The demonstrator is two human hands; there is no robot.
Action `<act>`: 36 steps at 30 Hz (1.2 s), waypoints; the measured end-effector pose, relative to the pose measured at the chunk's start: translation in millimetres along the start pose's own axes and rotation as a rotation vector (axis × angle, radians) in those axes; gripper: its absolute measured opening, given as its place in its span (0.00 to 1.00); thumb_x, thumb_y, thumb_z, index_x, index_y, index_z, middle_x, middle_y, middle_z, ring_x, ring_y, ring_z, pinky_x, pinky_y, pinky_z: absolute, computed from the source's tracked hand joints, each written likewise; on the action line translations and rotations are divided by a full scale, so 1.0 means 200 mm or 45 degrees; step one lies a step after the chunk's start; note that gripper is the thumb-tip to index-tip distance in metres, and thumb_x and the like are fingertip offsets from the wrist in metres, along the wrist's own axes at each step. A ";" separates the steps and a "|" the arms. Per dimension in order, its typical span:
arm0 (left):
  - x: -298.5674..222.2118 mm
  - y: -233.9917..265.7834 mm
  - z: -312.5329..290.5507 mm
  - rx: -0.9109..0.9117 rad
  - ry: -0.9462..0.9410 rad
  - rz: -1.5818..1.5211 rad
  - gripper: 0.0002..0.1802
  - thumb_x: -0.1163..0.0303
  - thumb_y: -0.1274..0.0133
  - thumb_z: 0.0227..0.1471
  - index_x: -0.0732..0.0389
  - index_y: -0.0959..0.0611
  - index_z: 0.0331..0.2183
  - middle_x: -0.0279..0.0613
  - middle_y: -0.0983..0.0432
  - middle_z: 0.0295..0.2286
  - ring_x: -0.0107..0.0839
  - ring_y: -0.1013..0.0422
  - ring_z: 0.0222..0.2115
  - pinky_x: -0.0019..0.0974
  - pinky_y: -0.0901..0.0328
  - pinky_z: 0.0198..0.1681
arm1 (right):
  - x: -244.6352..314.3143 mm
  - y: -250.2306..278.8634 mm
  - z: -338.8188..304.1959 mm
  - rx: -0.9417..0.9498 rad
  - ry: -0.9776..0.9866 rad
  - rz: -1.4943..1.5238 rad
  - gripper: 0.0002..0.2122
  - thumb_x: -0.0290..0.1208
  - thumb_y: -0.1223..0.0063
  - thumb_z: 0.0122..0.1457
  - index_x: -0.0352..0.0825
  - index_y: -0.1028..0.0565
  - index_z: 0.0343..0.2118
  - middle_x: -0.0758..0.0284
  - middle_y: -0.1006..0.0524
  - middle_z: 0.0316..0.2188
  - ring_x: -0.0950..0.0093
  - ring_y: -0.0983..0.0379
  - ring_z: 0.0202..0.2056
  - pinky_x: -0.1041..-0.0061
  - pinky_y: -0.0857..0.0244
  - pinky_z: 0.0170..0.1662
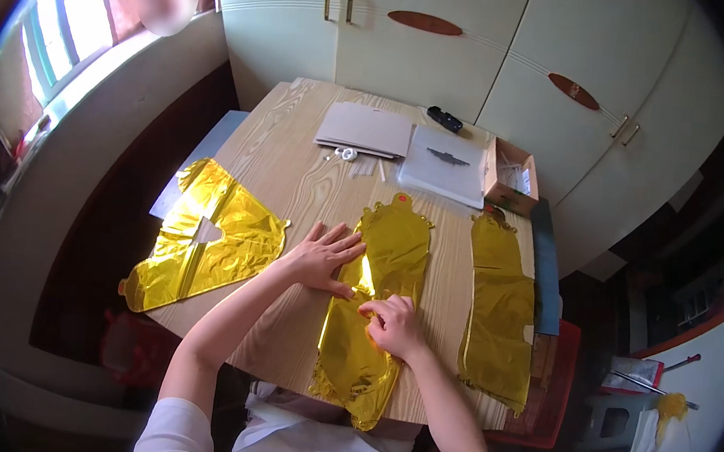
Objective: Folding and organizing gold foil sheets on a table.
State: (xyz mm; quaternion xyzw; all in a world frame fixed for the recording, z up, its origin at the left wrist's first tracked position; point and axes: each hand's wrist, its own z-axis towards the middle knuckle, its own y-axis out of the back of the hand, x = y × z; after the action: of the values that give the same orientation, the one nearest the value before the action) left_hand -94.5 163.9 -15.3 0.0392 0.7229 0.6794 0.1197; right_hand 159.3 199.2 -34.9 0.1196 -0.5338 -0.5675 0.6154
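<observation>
A flat gold foil balloon (393, 238) lies lengthwise in front of me, its lower end reaching over the table's near edge. My left hand (324, 259) is open and flat, fingers spread, with its fingertips and thumb on the balloon's left edge. Lower down, my right hand (396, 325) is closed, its curled fingers and thumb pinching at the foil near the middle. A second gold foil balloon (247, 245), roughly triangular with a gap in its middle, lies at the left. At the right is a third, long gold foil balloon (499, 318).
On the far side of the wooden table (289, 127) are grey card sheets (363, 128), clear plastic bags (441, 177), small white rolls (345, 154), a black object (445, 119) and an open box (521, 198). A red stool (558, 384) stands beside the right edge. Cabinets (434, 63) line the back.
</observation>
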 end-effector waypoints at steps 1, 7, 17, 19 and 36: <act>0.00 0.00 0.00 -0.017 -0.014 -0.006 0.59 0.26 0.50 0.40 0.49 0.46 0.65 0.44 0.53 0.65 0.51 0.60 0.66 0.65 0.63 0.64 | 0.00 0.00 0.00 -0.005 0.007 -0.006 0.10 0.24 0.48 0.46 0.42 0.21 0.33 0.72 0.20 0.28 0.71 0.27 0.32 0.70 0.40 0.42; -0.04 -0.03 -0.07 -0.068 -0.076 -0.026 0.58 0.27 0.50 0.41 0.48 0.45 0.65 0.46 0.55 0.65 0.52 0.62 0.66 0.65 0.64 0.64 | 0.00 -0.01 0.00 -0.016 0.036 -0.020 0.10 0.23 0.48 0.46 0.42 0.21 0.32 0.73 0.21 0.28 0.71 0.28 0.32 0.70 0.39 0.42; -0.03 -0.05 -0.19 -0.031 -0.075 -0.133 0.51 0.31 0.55 0.50 0.50 0.47 0.65 0.43 0.54 0.65 0.50 0.62 0.66 0.62 0.65 0.65 | 0.00 -0.01 0.01 -0.033 0.033 -0.025 0.11 0.22 0.48 0.43 0.42 0.22 0.31 0.72 0.24 0.24 0.70 0.29 0.31 0.70 0.40 0.41; -0.04 -0.04 -0.20 -0.020 -0.089 -0.146 0.51 0.32 0.54 0.50 0.51 0.47 0.65 0.42 0.54 0.65 0.50 0.62 0.66 0.62 0.65 0.65 | 0.00 -0.01 0.01 -0.030 0.022 -0.018 0.11 0.22 0.48 0.43 0.42 0.22 0.31 0.71 0.24 0.24 0.70 0.29 0.31 0.69 0.40 0.41; -0.14 -0.01 -0.28 -0.021 -0.164 -0.149 0.63 0.32 0.41 0.35 0.53 0.46 0.65 0.42 0.52 0.65 0.50 0.62 0.66 0.64 0.66 0.65 | 0.00 -0.02 0.00 -0.041 0.032 -0.037 0.12 0.22 0.49 0.42 0.41 0.22 0.32 0.71 0.23 0.25 0.70 0.29 0.32 0.70 0.40 0.42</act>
State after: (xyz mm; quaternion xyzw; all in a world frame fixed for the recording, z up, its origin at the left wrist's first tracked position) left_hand -80.7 102.7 -10.4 0.0396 0.7091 0.6732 0.2057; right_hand 156.8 198.6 -38.8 0.1246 -0.5151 -0.5832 0.6157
